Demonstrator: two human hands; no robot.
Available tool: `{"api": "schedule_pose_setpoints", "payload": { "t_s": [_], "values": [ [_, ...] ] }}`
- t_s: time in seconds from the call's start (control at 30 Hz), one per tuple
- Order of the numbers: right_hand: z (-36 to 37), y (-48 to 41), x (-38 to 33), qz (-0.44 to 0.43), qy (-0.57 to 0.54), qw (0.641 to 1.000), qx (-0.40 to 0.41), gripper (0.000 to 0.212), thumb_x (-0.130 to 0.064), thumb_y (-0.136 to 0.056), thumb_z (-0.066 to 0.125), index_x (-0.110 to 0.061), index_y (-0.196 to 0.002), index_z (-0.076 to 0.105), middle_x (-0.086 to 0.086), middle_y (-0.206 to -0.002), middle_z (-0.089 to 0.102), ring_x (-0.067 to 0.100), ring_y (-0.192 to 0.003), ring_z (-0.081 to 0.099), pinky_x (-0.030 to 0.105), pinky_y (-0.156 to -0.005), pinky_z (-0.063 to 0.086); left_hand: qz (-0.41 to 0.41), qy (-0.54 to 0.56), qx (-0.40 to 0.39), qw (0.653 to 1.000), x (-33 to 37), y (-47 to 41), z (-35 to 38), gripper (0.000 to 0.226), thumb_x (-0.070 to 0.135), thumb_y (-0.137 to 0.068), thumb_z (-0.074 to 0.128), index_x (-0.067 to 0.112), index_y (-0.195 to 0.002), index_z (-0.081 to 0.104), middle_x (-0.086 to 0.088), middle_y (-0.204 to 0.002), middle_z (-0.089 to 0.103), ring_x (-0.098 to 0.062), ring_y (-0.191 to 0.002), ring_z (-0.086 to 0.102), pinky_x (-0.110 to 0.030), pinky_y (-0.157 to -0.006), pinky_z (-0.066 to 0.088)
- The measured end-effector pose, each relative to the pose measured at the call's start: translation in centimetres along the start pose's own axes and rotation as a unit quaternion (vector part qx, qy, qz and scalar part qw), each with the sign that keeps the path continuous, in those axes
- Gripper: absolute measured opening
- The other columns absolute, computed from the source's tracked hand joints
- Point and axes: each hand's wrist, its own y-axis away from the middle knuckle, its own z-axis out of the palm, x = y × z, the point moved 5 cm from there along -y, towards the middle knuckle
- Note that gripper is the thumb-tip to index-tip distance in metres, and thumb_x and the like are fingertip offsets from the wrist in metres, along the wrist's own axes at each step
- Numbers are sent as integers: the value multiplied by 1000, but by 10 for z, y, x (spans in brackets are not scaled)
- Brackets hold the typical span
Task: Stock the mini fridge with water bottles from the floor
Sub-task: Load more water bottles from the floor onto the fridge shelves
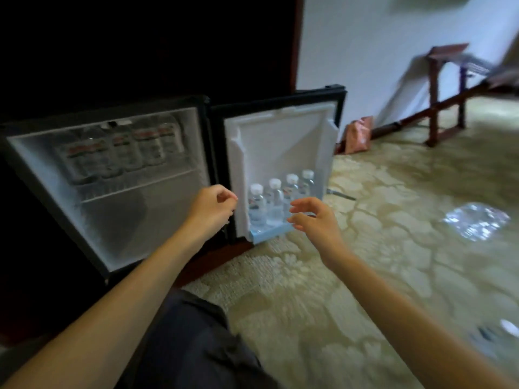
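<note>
Mid-stocking, grips empty, my left hand [213,207] curled, right hand [316,220] spread beside four water bottles [273,202] in the mini fridge door [280,136], I judge the next fetch is the blurred floor bottle [502,329] at 4 o'clock.

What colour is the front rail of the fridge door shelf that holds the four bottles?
Light blue; the head view shows the rail best, below the bottles.
</note>
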Motion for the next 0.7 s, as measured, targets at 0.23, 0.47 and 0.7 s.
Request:
{"api": "schedule_pose_setpoints", "payload": {
  "t_s": [0.23,0.47,0.7],
  "values": [
    [-124,109,96,108,22,987,120,25,5,-79,59,-6,-102,61,8,-93,57,9,-66,50,21,-63,43,11,44,-167,985,21,98,162,27,7,-91,48,21,-68,55,-3,-76,59,-4,-54,58,-24,-57,46],
    [-229,218,220,223,69,949,212,25,4,-78,57,1,-103,61,10,-91,57,21,-85,54,28,-72,45,-51,-20,-312,949,-16,190,296,22,6,-90,48,13,-70,56,-5,-69,56,-13,-59,51,-24,-54,43],
    [-327,283,287,322,232,869,295,36,-14,-82,57,-5,-117,58,15,-125,56,29,-121,48,39,-104,38,-15,-125,-400,908,-13,264,385,26,10,-86,52,20,-63,51,-6,-74,58,-21,-75,55,-32,-69,47]
  ]
}}
